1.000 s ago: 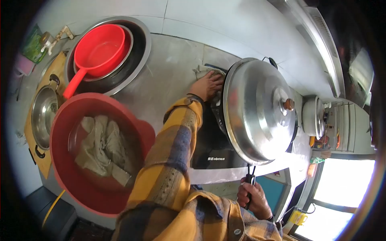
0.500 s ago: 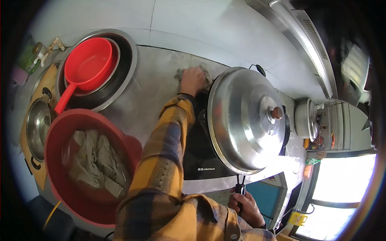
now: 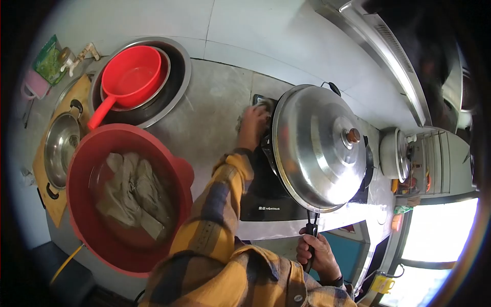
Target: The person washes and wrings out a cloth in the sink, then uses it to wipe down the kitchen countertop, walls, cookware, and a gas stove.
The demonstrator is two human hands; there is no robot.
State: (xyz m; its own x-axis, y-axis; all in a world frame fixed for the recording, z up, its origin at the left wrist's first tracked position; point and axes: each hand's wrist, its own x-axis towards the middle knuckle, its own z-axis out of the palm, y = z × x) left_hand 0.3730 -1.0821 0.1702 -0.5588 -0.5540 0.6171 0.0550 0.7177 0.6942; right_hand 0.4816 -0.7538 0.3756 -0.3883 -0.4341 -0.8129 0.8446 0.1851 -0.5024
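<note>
My left hand [image 3: 254,123], blurred by motion, presses a grey cloth [image 3: 263,105] on the left edge of the black stove [image 3: 267,197]. Only part of the cloth shows beside the fingers. My right hand [image 3: 319,253] is closed around the black pan handle [image 3: 310,244] at the front. A large domed steel lid [image 3: 318,148] with a brown knob [image 3: 353,135] covers the pan and hides most of it.
Left of my arm, a red basin [image 3: 82,225] holds water and soaked cloths. Behind it, a red dipper [image 3: 131,77] rests in nested steel bowls [image 3: 182,77]. A two-handled pot [image 3: 62,146] lies far left; a lidded pot [image 3: 391,156] stands right.
My left hand and the cloth went from the stove edge back to the counter by the wall, then returned toward the stove's edge. My right hand keeps its hold on the handle. The view has shifted.
</note>
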